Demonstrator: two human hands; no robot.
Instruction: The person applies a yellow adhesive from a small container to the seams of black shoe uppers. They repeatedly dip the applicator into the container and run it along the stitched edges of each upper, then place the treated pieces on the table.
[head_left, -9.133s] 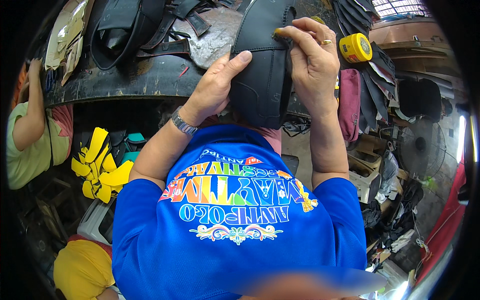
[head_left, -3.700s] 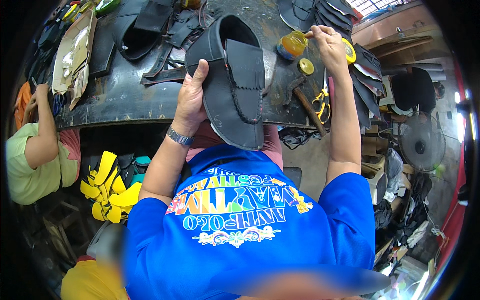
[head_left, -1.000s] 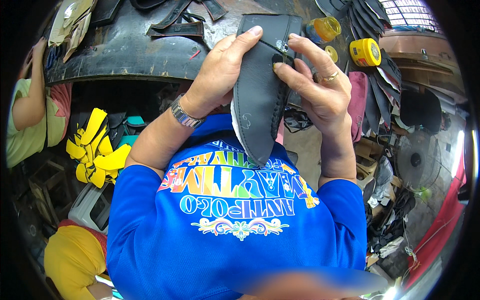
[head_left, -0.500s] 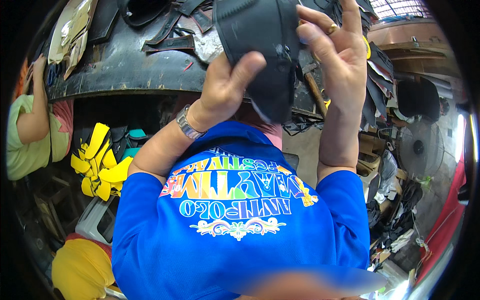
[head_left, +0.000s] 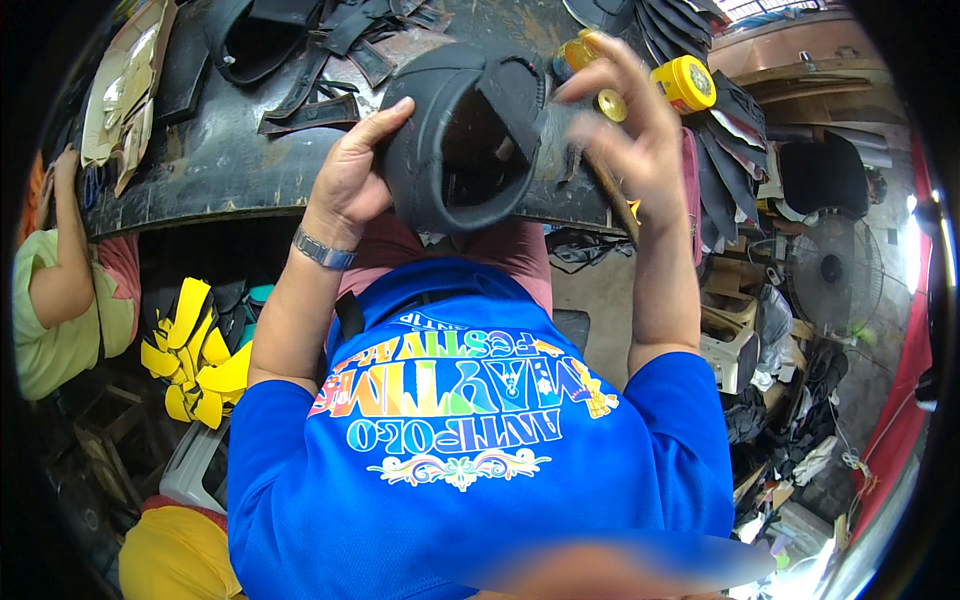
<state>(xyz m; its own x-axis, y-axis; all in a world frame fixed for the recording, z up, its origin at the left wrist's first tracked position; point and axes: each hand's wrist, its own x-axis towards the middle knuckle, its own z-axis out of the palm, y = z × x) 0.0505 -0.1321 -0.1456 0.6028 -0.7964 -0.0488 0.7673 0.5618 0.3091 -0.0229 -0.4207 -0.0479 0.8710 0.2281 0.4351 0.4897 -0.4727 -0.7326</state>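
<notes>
My left hand (head_left: 350,175), with a metal watch at the wrist, grips a black stitched leather shoe upper (head_left: 415,140) at its left side, thumb on top. The upper is held over the table's near edge, its wide opening facing up. To its right, my right hand (head_left: 640,135) is raised and blurred, thumb and fingers apart, with nothing seen between them. A round gold-coloured disc (head_left: 610,105) shows in the gap behind the fingers. Below that hand lies a tool with a wooden handle (head_left: 612,190); its head is mostly hidden.
On the dark table (head_left: 200,190) lie black leather strips (head_left: 315,112) and a second black upper (head_left: 240,60). A yellow jar (head_left: 690,83) stands right, beside stacked black pieces (head_left: 730,160). Yellow cut pieces (head_left: 195,350) are at lower left. Another person's arm (head_left: 62,240) shows far left; a fan (head_left: 835,265), right.
The upper has turned so its opening shows, and has moved slightly left and down with my left hand. My right hand has come lower, its thumb and finger parting from a near-pinch.
</notes>
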